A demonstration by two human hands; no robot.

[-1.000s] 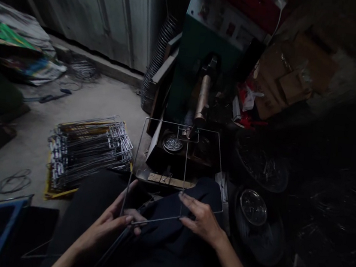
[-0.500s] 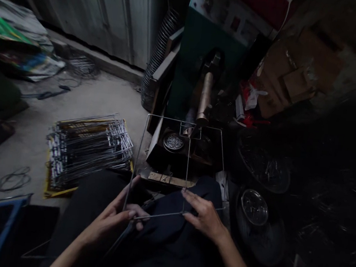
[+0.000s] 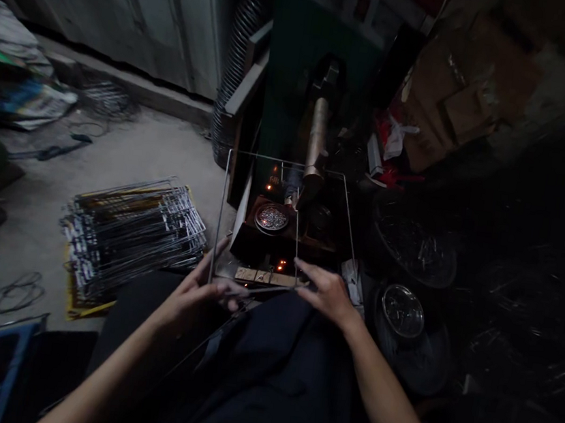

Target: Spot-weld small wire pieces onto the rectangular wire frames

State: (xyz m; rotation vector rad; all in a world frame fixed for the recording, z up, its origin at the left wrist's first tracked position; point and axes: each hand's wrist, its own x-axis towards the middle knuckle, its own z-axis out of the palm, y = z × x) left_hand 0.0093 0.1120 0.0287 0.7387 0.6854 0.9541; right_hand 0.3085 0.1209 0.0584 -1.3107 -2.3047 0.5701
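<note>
A thin wire frame (image 3: 221,214) with a middle wire stretches between my hands and a spot welding machine (image 3: 294,55). My left hand (image 3: 206,288) is closed on the frame's near left corner, its index finger stretched along the side wire. My right hand (image 3: 323,290) pinches the near end of the middle wire. The frame's far side lies at the copper-coloured electrode arm (image 3: 317,137), where a small inner wire piece is partly hidden. Orange sparks (image 3: 269,187) glow beside the arm, and more fall lower down. Below the arm sits a round dish (image 3: 272,218) of small metal pieces.
Left on the floor, a yellow crate (image 3: 69,292) holds many stacked wire frames (image 3: 130,234). A blue crate (image 3: 16,364) stands at lower left. A wire coil (image 3: 236,62) leans by the machine. Right are a clear round container (image 3: 403,311) and cardboard (image 3: 459,116).
Both hands and the wire frame have moved forward, toward the machine. The electrode arm now meets the frame's far side, and orange sparks have appeared. The view has shifted slightly.
</note>
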